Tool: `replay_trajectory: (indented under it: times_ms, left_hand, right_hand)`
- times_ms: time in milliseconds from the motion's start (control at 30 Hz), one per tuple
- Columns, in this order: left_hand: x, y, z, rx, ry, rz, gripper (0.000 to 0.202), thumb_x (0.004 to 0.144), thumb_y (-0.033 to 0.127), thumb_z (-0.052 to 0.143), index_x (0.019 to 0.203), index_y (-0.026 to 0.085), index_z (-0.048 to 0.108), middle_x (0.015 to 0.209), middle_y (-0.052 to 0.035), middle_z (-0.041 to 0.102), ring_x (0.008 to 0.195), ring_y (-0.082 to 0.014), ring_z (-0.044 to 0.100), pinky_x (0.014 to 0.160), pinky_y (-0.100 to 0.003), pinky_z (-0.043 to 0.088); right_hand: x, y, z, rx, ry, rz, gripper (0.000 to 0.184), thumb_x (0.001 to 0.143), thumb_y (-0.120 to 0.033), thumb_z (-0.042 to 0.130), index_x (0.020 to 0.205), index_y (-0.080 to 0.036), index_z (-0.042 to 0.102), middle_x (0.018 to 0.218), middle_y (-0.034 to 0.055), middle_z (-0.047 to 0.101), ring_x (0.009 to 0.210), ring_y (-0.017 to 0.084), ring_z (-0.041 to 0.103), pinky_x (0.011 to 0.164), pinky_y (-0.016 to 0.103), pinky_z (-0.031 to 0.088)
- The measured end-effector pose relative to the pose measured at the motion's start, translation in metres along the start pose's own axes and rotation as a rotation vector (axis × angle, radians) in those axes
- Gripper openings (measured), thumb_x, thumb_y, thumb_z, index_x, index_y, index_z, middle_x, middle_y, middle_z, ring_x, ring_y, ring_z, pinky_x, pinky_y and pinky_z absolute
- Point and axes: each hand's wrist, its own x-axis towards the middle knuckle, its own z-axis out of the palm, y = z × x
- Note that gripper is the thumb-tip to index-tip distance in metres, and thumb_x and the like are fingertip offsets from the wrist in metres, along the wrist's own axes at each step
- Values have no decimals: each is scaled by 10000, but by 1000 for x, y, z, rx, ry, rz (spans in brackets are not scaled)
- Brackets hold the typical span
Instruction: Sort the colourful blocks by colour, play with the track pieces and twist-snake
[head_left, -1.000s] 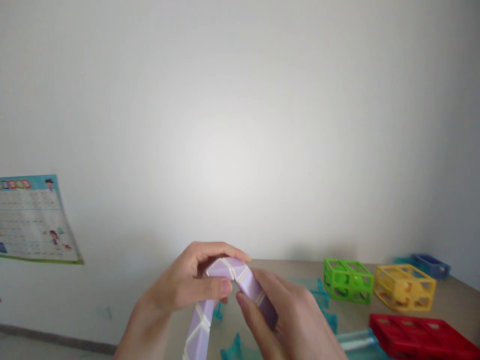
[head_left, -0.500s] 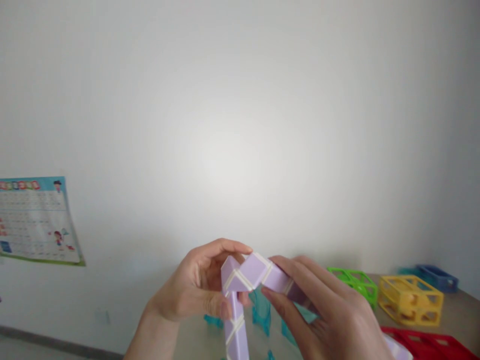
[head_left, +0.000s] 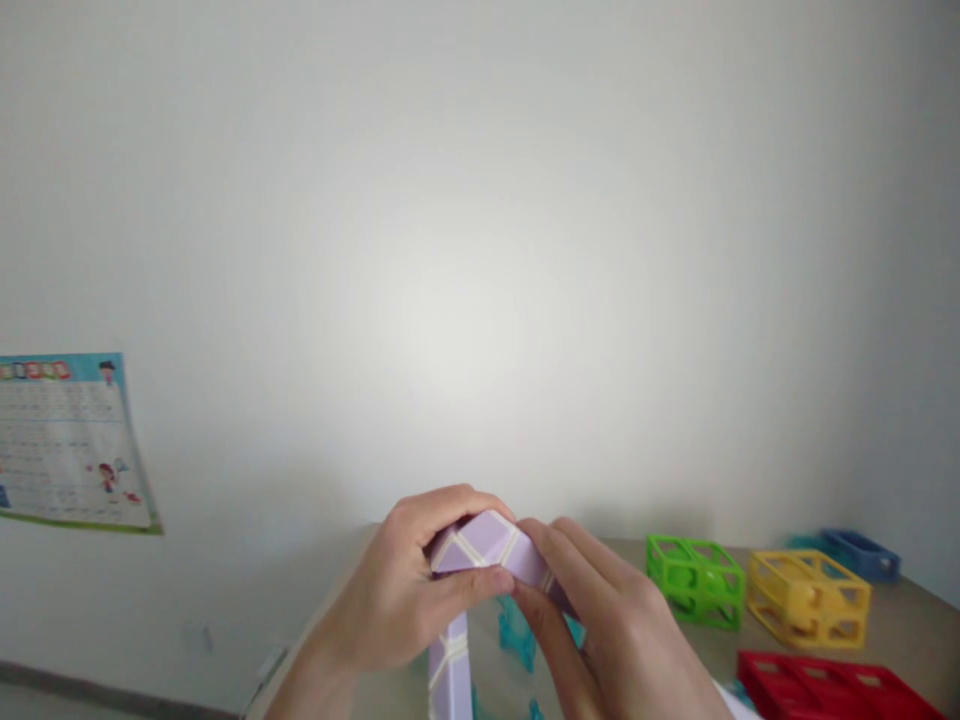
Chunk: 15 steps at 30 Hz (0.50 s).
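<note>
Between my two hands is a lilac and white twisty snake puzzle (head_left: 487, 537), made of linked wedge segments. My left hand (head_left: 409, 580) grips its bent upper part, thumb along the front and fingers over the top. From below that hand one straight length of the snake hangs down out of the frame. My right hand (head_left: 600, 620) pinches the segments just to the right, its thumb close to the left thumb tip. The part of the snake inside my right palm is hidden.
On the table (head_left: 611, 552) at the right stand a green frame block (head_left: 695, 580), a yellow frame block (head_left: 810, 597), a red frame piece (head_left: 832, 688) and a blue tray-like piece (head_left: 862, 555). Teal plastic pieces (head_left: 517, 635) lie below my hands. A poster (head_left: 71, 445) hangs on the wall.
My left thumb has moved up and right across the snake puzzle's front, and my right hand has come closer to the left. The bend looks flatter; the view has shifted slightly.
</note>
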Motion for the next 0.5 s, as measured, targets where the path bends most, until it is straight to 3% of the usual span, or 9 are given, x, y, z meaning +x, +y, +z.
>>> replay_trajectory:
  times_ms: [133,267,367,500]
  left_hand:
    - [-4,-1,-4,176,-39,86,231,844,322,658,1039,202,627,853,10,611,730,-130,537,667,-220,406]
    - [-6,-2,-3,334,-77,114,179,924,297,538,1079,214,571,947,-1,634,855,-149,573,804,-236,403]
    - [-5,-1,0,386,-104,106,193,964,268,452,1118,220,559,1027,-17,644,956,-162,575,871,-246,387]
    - [-4,1,3,430,-111,23,221,978,285,408,1082,216,590,1014,-32,662,949,-181,579,849,-261,394]
  right_hand:
    - [1,0,-2,-30,-83,-2,99,944,-167,436,963,-208,525,808,25,588,664,178,567,568,266,420]
    - [3,5,0,-76,-104,46,123,918,-120,435,903,-205,523,796,28,589,670,187,563,564,271,388]
    - [3,7,3,-125,-97,42,124,901,-100,454,905,-197,530,801,34,596,674,191,562,567,279,360]
    - [2,9,4,-219,-116,-31,111,883,-95,525,910,-197,559,805,25,617,654,188,530,589,302,314]
